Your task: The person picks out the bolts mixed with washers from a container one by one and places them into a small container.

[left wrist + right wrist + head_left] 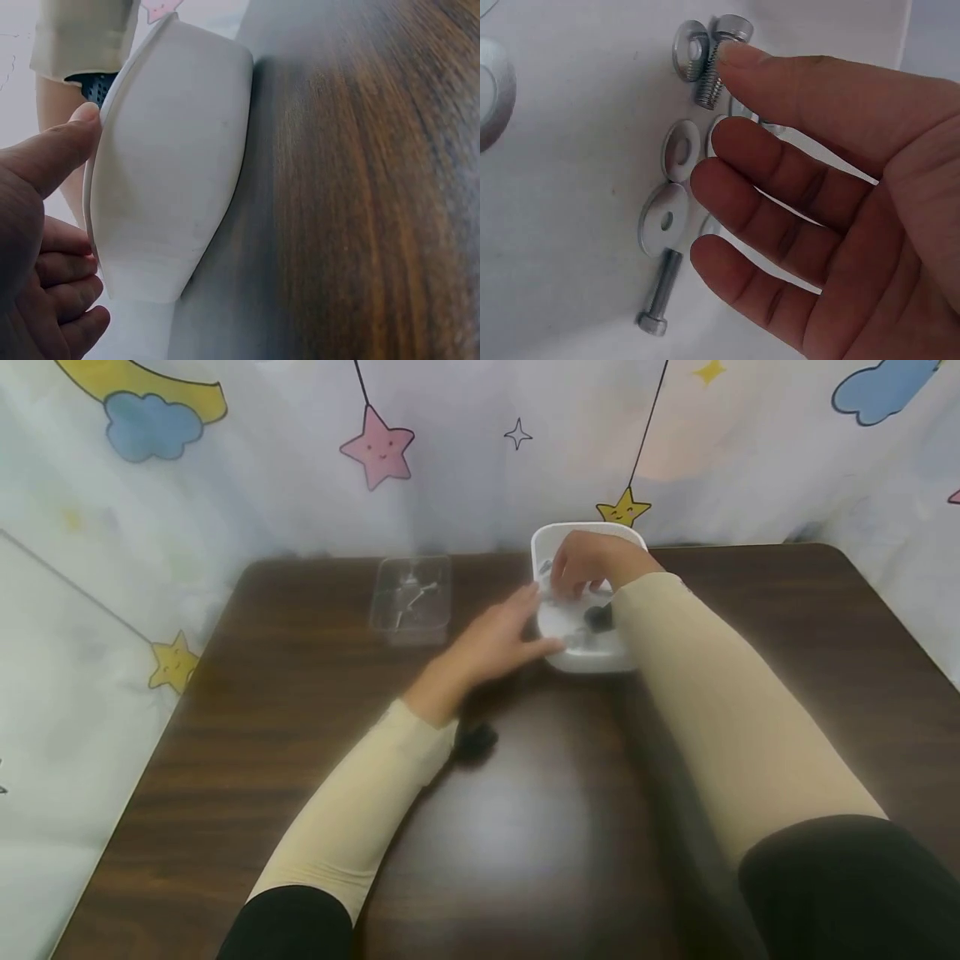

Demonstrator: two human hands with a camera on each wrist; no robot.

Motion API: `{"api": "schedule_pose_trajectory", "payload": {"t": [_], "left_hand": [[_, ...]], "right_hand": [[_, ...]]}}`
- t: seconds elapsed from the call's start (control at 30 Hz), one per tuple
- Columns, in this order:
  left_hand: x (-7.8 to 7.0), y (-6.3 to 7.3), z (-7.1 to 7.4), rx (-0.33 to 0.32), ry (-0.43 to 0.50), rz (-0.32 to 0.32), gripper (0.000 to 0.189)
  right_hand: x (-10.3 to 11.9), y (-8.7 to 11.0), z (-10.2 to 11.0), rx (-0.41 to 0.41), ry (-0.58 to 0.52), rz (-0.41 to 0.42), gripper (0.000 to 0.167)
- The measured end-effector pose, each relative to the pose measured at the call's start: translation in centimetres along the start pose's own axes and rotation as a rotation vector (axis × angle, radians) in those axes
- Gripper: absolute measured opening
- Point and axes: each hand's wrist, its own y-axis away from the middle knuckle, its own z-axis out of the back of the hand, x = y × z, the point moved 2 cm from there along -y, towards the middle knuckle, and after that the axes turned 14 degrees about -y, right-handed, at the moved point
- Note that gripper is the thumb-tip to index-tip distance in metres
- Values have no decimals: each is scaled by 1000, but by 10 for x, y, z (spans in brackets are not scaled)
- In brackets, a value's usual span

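A white plastic bin [592,664] stands at the back of the table. My left hand [498,639] rests against its left rim, fingers mostly straight and thumb on the near corner; the left wrist view shows the thumb tip touching the rim. My right hand [588,564] reaches down inside the bin. In the right wrist view its thumb lies on a silver socket-head bolt [709,88], pinching it; the index finger is hidden. Around it on the bin floor lie several flat washers [651,225] and another bolt [660,292]. My right forearm covers part of the bin.
A clear plastic box [420,635] with several metal pieces inside stands left of the bin. The dark wooden table [300,693] reaches back to a patterned curtain [465,443]. A small dark object [477,743] shows beside my left wrist.
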Motion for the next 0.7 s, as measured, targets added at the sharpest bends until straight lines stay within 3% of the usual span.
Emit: {"api": "schedule_pose_trajectory", "payload": {"t": [0.43,0.7], "left_hand": [[-4,-1,3,33,-19,24,89],[-2,0,1,32,-18,27,92]], "right_hand": [[-7,-11,-8,8,14,-14,15],[-2,-8,-3,40,-9,-5,22]]}}
